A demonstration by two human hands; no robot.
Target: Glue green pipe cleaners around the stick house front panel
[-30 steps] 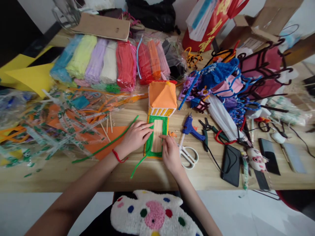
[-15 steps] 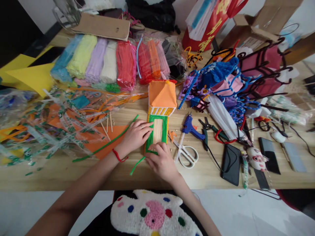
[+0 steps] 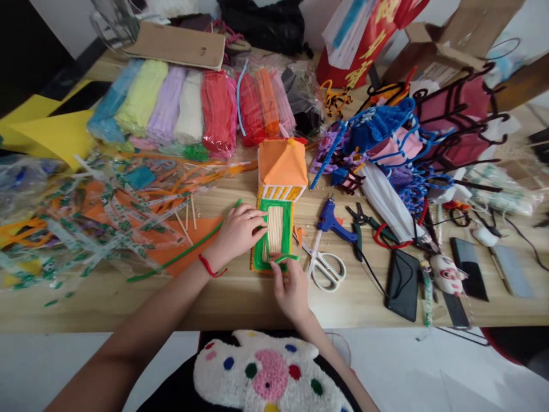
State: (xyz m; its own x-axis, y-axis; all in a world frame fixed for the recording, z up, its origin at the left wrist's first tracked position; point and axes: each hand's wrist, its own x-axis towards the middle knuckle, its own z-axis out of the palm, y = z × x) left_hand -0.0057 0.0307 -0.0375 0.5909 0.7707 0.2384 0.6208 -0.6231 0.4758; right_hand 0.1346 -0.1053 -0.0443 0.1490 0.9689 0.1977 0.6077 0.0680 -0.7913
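Observation:
A small model house with an orange roof stands on the table, joined at its front to a base with a green fuzzy border. Pale thin sticks lie side by side inside that border. My left hand presses its fingertips and thumb at the base's left side, on one stretch of a green pipe cleaner. Down at the front edge, my right hand pinches the same pipe cleaner, which bends to the right there. Another green pipe cleaner lies under my left wrist.
White-handled scissors, a blue glue gun and green-handled pliers lie to the right, near a black phone. Plastic wrappers cover the left. Bagged pipe cleaners stand behind; finished pieces pile up at back right.
My right hand has shifted slightly right and down, turning the pipe cleaner's free end from lower left to the right across the front edge. My left hand stays nearly in place.

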